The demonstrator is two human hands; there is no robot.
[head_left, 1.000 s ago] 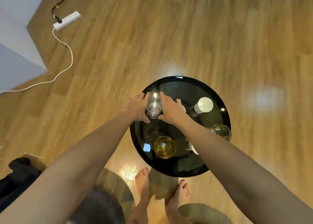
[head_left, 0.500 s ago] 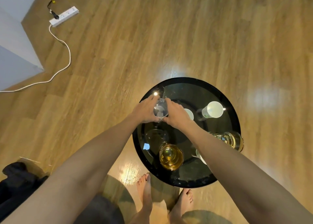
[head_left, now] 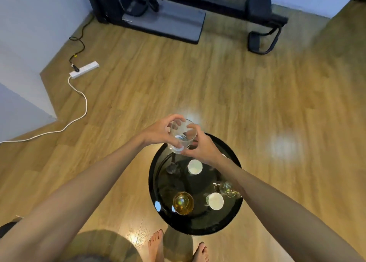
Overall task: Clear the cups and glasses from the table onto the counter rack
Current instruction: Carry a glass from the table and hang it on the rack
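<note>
Glass is slippery: my left hand (head_left: 158,132) and right hand (head_left: 199,144) both curl around the clear round tumbler (head_left: 182,135), lifted above the round black desk (head_left: 158,184); loosening my grip could drop it onto the amber glass (head_left: 183,203).

Beyond my fingers: dark exercise machine (head_left: 178,10) on the wooden floor (head_left: 257,103), against the wall. Left of them: white power strip (head_left: 84,69) with trailing cord (head_left: 79,107). Below: my bare feet (head_left: 156,246).
</note>
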